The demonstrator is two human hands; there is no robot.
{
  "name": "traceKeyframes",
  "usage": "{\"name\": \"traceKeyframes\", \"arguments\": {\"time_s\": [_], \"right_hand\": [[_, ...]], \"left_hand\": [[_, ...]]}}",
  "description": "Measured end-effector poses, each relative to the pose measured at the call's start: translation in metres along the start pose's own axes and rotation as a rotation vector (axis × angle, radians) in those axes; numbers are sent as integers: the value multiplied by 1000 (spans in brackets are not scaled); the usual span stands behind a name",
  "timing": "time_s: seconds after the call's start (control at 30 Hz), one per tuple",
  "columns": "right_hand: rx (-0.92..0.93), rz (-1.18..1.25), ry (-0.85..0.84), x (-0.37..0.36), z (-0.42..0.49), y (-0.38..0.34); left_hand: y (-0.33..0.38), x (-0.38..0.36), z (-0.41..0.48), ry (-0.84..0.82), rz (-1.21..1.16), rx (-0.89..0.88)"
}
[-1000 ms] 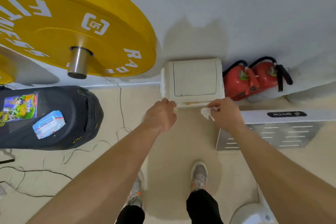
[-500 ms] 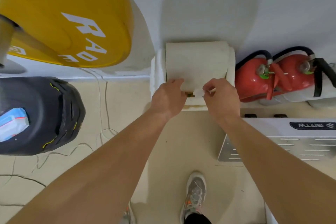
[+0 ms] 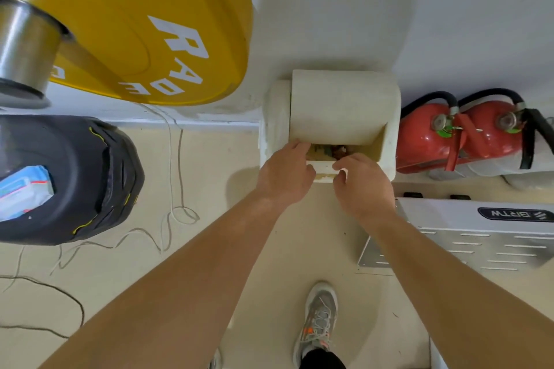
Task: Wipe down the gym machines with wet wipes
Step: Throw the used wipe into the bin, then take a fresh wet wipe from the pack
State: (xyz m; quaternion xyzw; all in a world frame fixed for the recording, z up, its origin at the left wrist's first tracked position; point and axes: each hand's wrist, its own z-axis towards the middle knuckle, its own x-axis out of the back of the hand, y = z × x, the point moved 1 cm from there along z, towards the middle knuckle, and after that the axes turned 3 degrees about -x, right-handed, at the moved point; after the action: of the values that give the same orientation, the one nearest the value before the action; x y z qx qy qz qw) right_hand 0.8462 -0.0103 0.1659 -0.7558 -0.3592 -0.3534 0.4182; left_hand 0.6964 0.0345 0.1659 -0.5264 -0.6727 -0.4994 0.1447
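Grey mesh sneaker [image 3: 317, 317] planted on the beige floor [image 3: 209, 177]. Both bare forearms reach forward to the wall.

Left hand [image 3: 284, 172]: fingers fairly straight, tips pressing the lower edge of the curved cream swing flap [image 3: 344, 105], tipping it inward. It grips nothing.

Right hand [image 3: 364, 183]: thumb and forefinger pinched on a crumpled white wet wipe [image 3: 342, 172], of which only a scrap shows. It sits over the front lip of the cream plastic waste bin [image 3: 274, 123].

Key relation: the slot lies just ahead of the right fingertips, its long axis running left to right, with dark rubbish [image 3: 329, 149] visible inside. The right hand is the nearer, so my guess is that a short push forward drops the wipe in.

Bin plastic is matt and yellowed, stained at the lip.

Left: a black padded machine seat [image 3: 90, 177], its seams stitched in yellow, carries a blue-and-white soft pack of wipes [image 3: 24, 192]. Right: a white perforated metal machine base [image 3: 464, 219], with two glossy red fire extinguishers [image 3: 425, 135] behind it.

Above left: a yellow rubber weight plate [image 3: 135, 24] on a steel sleeve [image 3: 24, 48].
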Motion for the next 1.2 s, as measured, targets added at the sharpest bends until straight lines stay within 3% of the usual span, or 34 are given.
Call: {"name": "traceKeyframes", "arguments": {"time_s": [0.17, 0.33, 0.53, 0.73, 0.97, 1.2], "right_hand": [[60, -44, -106, 11, -40, -38], [222, -157, -248, -2, -79, -120], [440, -269, -522, -80, -135, -262], [580, -298, -570, -171, -169, -385], [631, -404, -529, -272, -169, -473], [633, -372, -448, -364, -115, -515]], "left_hand": [[-24, 17, -60, -22, -70, 133], [-92, 46, -155, 1, -186, 348], [-214, 69, -265, 132, -309, 675], [-341, 76, -359, 212, -392, 877], [-467, 103, -385, 316, -417, 850], [-572, 124, -310, 440, -336, 734]]}}
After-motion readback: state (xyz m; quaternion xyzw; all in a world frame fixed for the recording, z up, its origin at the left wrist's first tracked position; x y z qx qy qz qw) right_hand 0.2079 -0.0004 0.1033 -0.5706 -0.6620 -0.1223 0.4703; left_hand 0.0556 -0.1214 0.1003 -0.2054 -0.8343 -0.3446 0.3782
